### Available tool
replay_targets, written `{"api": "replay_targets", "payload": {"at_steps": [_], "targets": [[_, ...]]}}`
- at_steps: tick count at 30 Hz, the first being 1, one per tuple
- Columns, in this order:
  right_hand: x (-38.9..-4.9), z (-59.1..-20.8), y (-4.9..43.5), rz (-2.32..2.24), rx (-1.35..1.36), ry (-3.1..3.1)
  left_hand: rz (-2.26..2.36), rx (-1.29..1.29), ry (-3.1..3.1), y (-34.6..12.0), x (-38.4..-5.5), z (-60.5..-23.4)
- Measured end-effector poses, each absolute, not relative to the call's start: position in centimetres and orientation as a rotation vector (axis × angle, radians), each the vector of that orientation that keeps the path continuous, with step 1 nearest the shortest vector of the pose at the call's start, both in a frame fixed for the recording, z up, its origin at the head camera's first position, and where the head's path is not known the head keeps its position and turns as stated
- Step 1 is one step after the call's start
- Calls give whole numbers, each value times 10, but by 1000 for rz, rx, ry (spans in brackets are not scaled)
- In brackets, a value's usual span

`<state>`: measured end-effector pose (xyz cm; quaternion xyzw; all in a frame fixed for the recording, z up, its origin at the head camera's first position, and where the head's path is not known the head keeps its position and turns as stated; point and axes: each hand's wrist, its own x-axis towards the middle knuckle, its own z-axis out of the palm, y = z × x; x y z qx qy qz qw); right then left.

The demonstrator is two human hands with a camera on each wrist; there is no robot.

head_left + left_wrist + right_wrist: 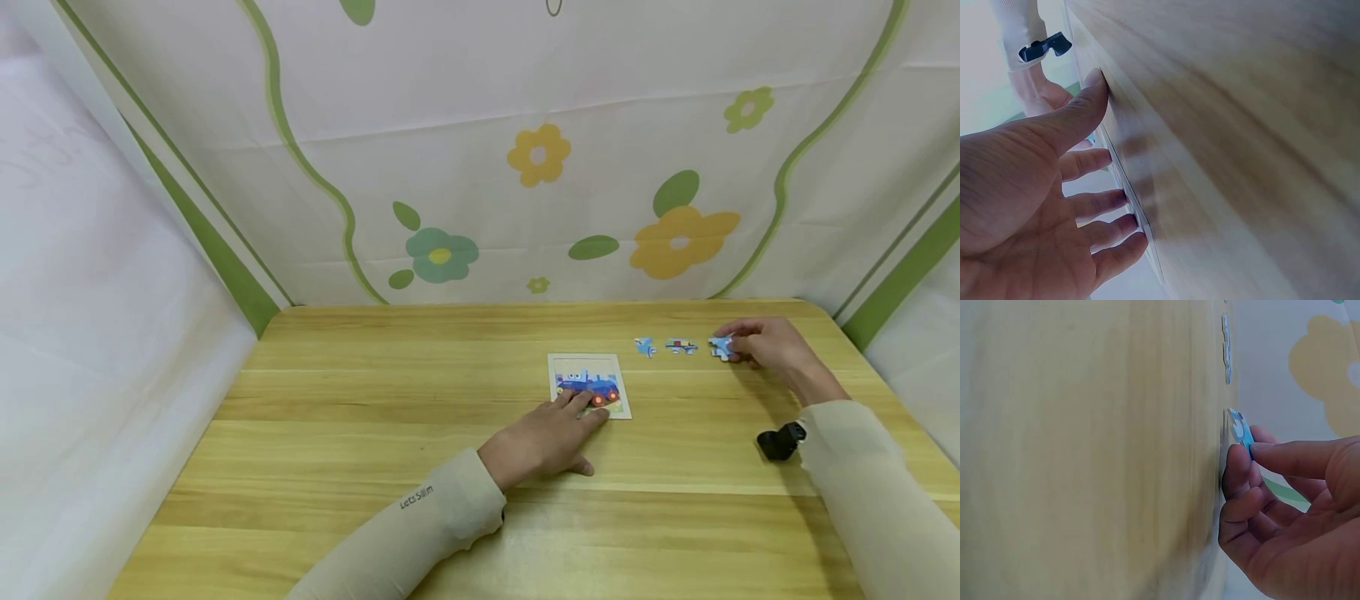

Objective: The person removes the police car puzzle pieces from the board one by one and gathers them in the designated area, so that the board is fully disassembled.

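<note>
near the far-right corner of the desk [420, 362], right hand [768, 346] pinches a probably light, stiff puzzle piece [721, 347], best held by edges, while left hand [543, 437] touches puzzle board [588, 357], fingers spread.

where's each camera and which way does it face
Head: head-worn, facing forward and down at the puzzle board; both sleeves, left hand, right hand show.
Left: on the wrist, facing left hand touching the puzzle board; right hand beyond.
Right: on the wrist, facing right hand pinching a puzzle piece.
Head and right share that puzzle piece.
</note>
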<state>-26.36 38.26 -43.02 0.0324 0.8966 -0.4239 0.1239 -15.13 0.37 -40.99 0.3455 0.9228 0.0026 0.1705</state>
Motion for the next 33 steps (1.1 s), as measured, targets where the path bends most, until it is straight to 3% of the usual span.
{"api": "replay_targets", "payload": {"at_steps": [33], "targets": [[-268,-431,374,-1065,108,2736,-6,980,2619,5,-151,-411]]}}
